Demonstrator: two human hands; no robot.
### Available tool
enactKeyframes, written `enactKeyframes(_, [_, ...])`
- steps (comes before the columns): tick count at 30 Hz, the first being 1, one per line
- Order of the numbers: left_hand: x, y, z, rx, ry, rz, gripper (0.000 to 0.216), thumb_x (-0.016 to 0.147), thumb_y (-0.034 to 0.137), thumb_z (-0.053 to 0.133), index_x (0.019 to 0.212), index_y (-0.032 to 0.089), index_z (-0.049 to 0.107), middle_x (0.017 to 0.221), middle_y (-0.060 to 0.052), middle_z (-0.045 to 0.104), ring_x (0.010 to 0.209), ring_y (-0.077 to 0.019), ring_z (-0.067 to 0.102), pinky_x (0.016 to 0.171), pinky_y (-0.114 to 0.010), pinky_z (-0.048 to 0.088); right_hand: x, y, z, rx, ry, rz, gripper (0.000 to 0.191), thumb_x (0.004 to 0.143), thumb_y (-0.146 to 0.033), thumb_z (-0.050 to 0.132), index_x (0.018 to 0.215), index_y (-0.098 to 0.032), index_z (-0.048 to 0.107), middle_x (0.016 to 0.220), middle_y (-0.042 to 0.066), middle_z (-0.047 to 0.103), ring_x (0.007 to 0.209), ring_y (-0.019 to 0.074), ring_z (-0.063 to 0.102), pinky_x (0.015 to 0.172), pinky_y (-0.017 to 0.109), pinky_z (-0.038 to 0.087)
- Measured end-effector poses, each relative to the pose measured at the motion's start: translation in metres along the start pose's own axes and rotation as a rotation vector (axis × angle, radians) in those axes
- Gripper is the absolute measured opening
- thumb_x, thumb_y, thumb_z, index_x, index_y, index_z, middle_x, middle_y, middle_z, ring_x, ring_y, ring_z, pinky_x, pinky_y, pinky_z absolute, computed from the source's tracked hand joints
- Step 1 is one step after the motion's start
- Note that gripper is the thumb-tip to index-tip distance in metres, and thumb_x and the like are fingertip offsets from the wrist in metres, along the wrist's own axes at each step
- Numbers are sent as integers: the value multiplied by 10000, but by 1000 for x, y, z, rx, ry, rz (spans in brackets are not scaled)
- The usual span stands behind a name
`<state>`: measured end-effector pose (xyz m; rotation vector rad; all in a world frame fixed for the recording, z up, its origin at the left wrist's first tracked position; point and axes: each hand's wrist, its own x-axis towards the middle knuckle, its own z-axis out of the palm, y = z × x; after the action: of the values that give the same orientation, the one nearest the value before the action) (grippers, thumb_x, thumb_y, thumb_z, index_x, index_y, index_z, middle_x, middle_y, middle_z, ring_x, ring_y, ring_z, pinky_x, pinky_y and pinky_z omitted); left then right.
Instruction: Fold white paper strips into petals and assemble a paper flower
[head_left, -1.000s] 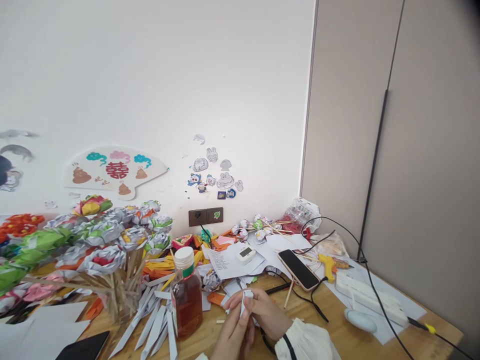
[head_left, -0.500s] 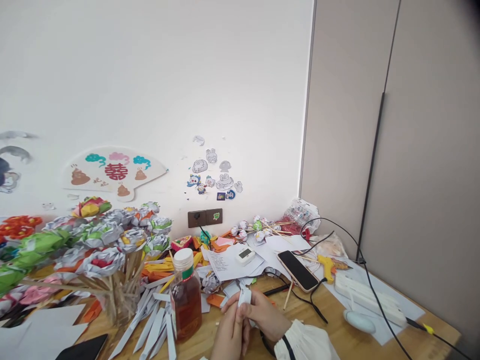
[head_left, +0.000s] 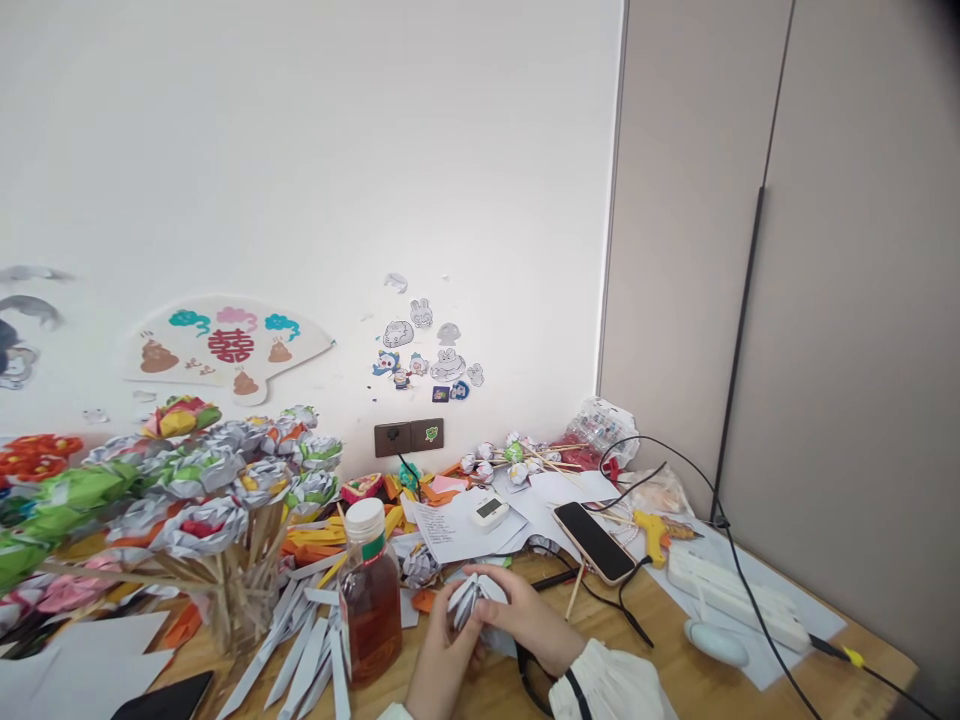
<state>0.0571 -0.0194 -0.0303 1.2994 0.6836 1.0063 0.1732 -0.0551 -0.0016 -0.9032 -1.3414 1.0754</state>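
Note:
A folded white paper piece (head_left: 471, 596), fanned into petal-like layers, is pinched between my two hands just above the table's front. My left hand (head_left: 444, 650) closes on its left and lower side, thumb pointing up. My right hand (head_left: 529, 615) curls around the right side, its thumb pressing the front of the folds. Fingers cover the paper's lower part. Close to my left hand stands a bottle of reddish-brown liquid (head_left: 373, 610) with a white cap. A black loop (head_left: 531, 685), perhaps a scissors handle, lies below my right wrist.
Paper flowers on sticks (head_left: 202, 525) fill the left, beside folded white paper strips (head_left: 319, 650). Behind my hands are written sheets (head_left: 442, 530), a small white timer (head_left: 489, 510) and a phone (head_left: 595, 540). Rightward lie a yellow glue gun (head_left: 654, 540), a power strip (head_left: 739, 600) and black cables.
The paper between my hands has gone from a narrow folded strip to a wider, fanned shape. My left hand has shifted slightly left, and my right fingers now arch over the paper.

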Motion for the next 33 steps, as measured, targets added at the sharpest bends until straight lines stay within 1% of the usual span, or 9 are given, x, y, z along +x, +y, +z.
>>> enactKeyframes(6, [5,3,-9,-42,145,57,615,564,384,625,1042,196,286,812,-43,586,397,-80,481,376,-215,383,6,8,-7,-101,91,-4,337,726,-438,500,877,-146,573,706,18,580,577,106,499,538,218,369])
enactKeyframes(9, [2,7,-10,59,175,120,600,573,333,607,1071,172,314,922,-103,590,610,-163,596,520,-262,466,8,7,-9,-111,126,2,354,724,-456,490,887,-149,558,689,18,574,554,102,497,524,215,371])
enactKeyframes(11, [-1,10,-10,150,183,149,645,571,282,594,1123,151,289,941,-112,599,773,-201,602,680,-300,467,8,5,-11,-101,162,12,378,711,-456,505,954,-167,530,744,25,570,600,115,517,540,222,389])
enactKeyframes(14, [-5,13,-8,270,158,141,704,591,230,548,1192,123,196,833,-77,638,775,-198,604,751,-324,440,9,6,-16,-142,220,-21,369,690,-406,552,979,-178,522,859,40,559,738,140,530,625,238,405])
enactKeyframes(16, [-6,14,-7,306,146,135,671,606,221,527,1186,117,205,768,-55,645,740,-191,606,741,-322,440,9,8,-20,-218,213,-45,310,681,-368,573,910,-160,556,840,38,568,760,143,524,657,239,397])
enactKeyframes(19, [-5,14,-9,309,186,150,479,584,275,568,1014,139,404,788,-56,636,753,-193,599,720,-303,445,9,15,-22,-344,173,-39,225,675,-351,574,740,-136,579,676,5,562,635,121,507,578,222,381])
enactKeyframes(24, [-1,14,-12,268,216,45,346,568,470,560,720,169,482,450,45,526,408,-152,525,399,-251,396,6,20,-18,-460,129,-45,173,653,-310,591,719,-152,564,635,-12,547,603,120,495,542,218,367])
enactKeyframes(29, [0,17,-10,215,262,152,395,466,385,676,738,160,499,724,-47,622,707,-205,591,593,-285,465,6,12,-14,-393,142,-80,266,666,-297,580,898,-174,535,729,6,560,679,142,520,594,240,391])
enactKeyframes(33, [-2,19,-9,163,258,136,369,477,438,656,671,155,522,625,-33,619,602,-196,590,506,-279,464,5,8,-9,-225,133,-37,230,709,-265,514,924,-188,488,708,-19,525,568,105,495,507,217,392])
